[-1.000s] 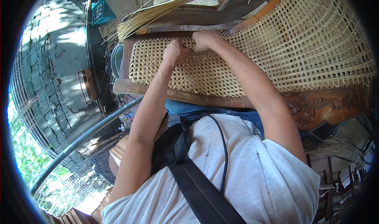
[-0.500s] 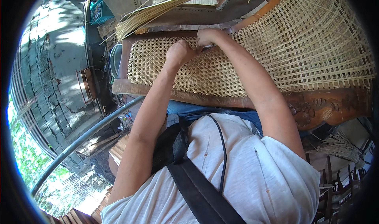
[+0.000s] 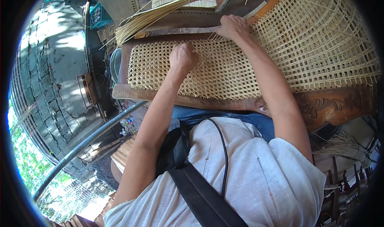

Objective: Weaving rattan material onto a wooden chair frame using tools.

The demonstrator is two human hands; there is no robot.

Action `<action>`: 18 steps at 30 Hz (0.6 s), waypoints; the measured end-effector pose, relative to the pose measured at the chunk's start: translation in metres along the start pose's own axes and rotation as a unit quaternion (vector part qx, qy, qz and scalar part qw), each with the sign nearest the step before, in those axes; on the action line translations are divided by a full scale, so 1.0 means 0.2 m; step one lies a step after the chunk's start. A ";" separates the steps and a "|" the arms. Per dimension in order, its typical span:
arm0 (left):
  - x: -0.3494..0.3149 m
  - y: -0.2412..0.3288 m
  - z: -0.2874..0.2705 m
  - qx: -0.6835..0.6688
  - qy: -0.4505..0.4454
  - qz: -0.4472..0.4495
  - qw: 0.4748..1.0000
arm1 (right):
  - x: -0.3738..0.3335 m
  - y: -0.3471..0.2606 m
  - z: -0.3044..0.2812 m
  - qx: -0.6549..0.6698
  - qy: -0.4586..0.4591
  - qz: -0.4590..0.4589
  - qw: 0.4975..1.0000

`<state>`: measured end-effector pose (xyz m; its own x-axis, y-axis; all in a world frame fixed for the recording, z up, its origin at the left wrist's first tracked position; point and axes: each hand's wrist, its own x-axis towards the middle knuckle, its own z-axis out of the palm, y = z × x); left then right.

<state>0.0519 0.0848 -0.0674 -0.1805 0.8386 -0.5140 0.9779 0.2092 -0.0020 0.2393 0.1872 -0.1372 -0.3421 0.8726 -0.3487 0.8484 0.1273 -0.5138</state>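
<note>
**Steady Pull, Even Tension**

The woven cane panel lies in front of me, set in its wooden frame: close weave on the left, wider-spaced weave sweeping up to the far right. Working fine strands here by the far rail calls, I judge, for a smooth pull in line with the row, each one laid flat and untwisted. I'd want tension matched to the neighbouring rows; too hard a tug could split the cane, too soft would leave it slack.

My left hand is on or just above the weave, left of centre, fingers curled under and knuckles up. Its fingertips are hidden, so I can't tell whether they pinch anything.

My right hand is farther off and to the right, over the far rail, fingers bent and pointing left. The fine strands show just beside its fingertips; whether these are clamped on one, I can't tell. A cane bundle lies beyond, to the far left.
</note>
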 end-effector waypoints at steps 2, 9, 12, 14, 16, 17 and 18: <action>0.12 -0.05 0.11 -0.019 0.158 0.163 0.974 | -0.04 -0.02 -0.06 0.007 0.006 0.005 1.000; 0.17 0.05 0.00 -0.396 0.030 -0.003 0.918 | -0.10 -0.08 -0.06 0.032 -0.008 -0.018 0.999; 0.13 -0.04 -0.08 -0.263 -0.013 -0.042 0.964 | -0.11 -0.14 0.06 0.048 -0.096 -0.087 0.990; 0.17 -0.14 0.00 -0.139 -0.028 -0.041 0.989 | -0.12 -0.19 0.15 0.051 -0.153 -0.121 0.980; 0.14 -0.11 -0.02 -0.122 -0.030 -0.041 0.991 | -0.12 -0.23 0.15 0.022 -0.160 -0.118 0.980; 0.13 -0.10 -0.03 -0.106 -0.030 -0.042 0.993 | -0.11 -0.24 0.15 -0.010 -0.167 -0.116 0.979; 0.13 -0.10 -0.04 -0.106 -0.031 -0.043 0.993 | -0.12 -0.26 0.14 -0.009 -0.168 -0.117 0.979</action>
<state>0.0270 0.1072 -0.0737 -0.2491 0.7823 -0.5709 0.9139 0.3849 0.1288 0.1922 0.1466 -0.1246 -0.6388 0.6143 -0.4632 0.7370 0.3158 -0.5976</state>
